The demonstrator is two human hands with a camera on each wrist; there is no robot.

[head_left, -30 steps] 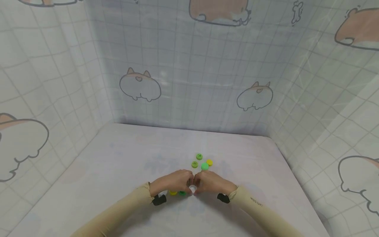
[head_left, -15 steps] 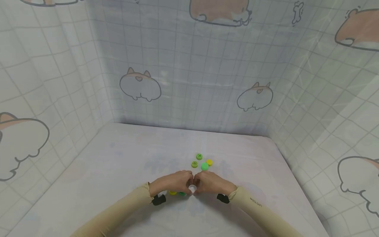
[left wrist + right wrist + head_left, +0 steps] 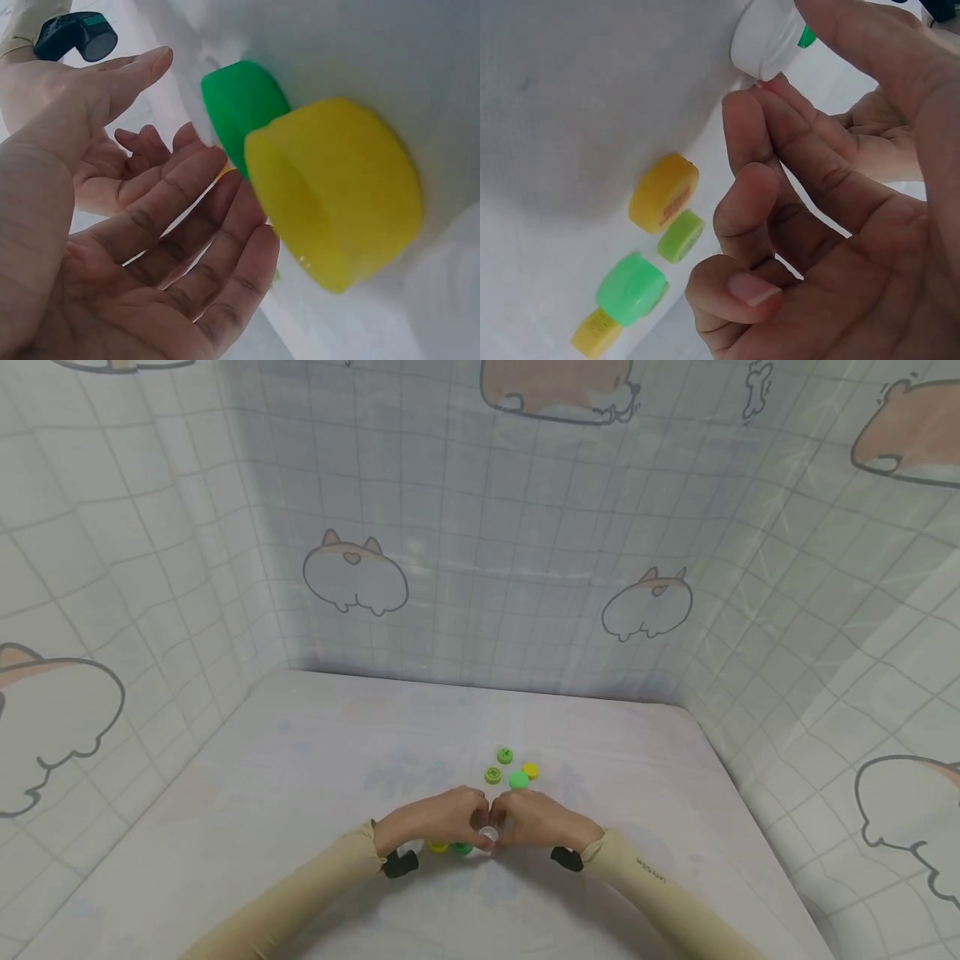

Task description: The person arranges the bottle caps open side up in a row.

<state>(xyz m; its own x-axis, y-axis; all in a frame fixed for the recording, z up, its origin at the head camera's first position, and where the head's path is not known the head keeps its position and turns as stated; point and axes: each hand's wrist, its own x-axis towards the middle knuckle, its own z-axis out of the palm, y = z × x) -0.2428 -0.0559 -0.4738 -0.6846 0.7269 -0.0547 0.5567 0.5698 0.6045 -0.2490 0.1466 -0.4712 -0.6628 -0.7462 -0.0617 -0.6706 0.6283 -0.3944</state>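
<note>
So the left hand (image 3: 450, 816) and right hand (image 3: 534, 820) make a kind of heart shape, knuckles just about meeting, and the white cap (image 3: 488, 832) sits on the table in the gap between them. Left fingers are loosely straight, right ones loosely bent. Neither looks clamped on anything, though I can't tell whether a thumb touches the cap.

Right wrist cam is the good one for that cap: side wall, right thumb partly over it. Couldn't pick it out in the left wrist view at all. That one instead has the green cap (image 3: 244, 112) and yellow cap (image 3: 337, 191) up close, right by the left fingertips; from the head they're half hidden under that hand.

The right wrist view also gets an orange-yellow cap (image 3: 664, 193) with red print, which I can't match from above. Past the hands, the head view shows two lime caps, one nearer (image 3: 492, 775) and one farther (image 3: 505, 756), plus a mint cap (image 3: 519, 781) touching or nearly touching a small yellow one (image 3: 530, 771).

Versus half a second ago, the left thumb has slid further across the white cap's near edge. Loose caps haven't budged.
</note>
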